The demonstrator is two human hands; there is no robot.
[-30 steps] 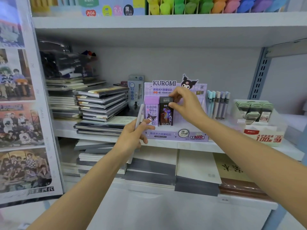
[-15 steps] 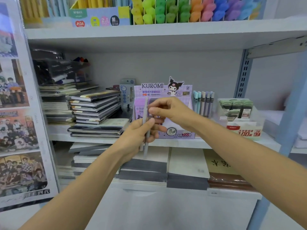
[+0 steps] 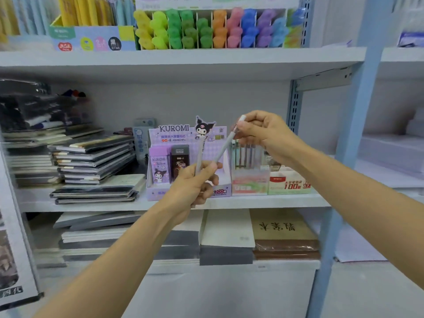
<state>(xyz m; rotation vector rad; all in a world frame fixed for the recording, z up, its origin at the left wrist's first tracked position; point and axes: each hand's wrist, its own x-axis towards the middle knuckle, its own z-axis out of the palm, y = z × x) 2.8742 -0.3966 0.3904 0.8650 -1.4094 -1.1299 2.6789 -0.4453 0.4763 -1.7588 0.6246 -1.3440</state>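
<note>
The right hand (image 3: 268,136) has lifted away from the Kuromi display box (image 3: 174,129) and now pinches the upper end of the pale pen (image 3: 223,148), which tilts to the right. The left hand (image 3: 192,187) grips the pen's lower end together with a second pen (image 3: 200,154), near the box front.

Mechanical pencil (image 3: 226,144): smooth plastic barrel, pale, with a faint sheen.
Kuromi display box (image 3: 179,134): printed card, its lilac face slightly glossy.
Lead refill cases (image 3: 180,161): hard plastic, shiny.
Highlighters (image 3: 206,31): frosted plastic, matt.
Shelf board (image 3: 183,58): painted metal, matt pale grey.
Upright post (image 3: 358,134): painted metal, smooth, light blue.
Notebook stack (image 3: 91,157): glossy covers catching the light.
Brown sketchbook (image 3: 282,226): kraft paper cover, matt, with shiny clear film on the copies beneath.
</note>
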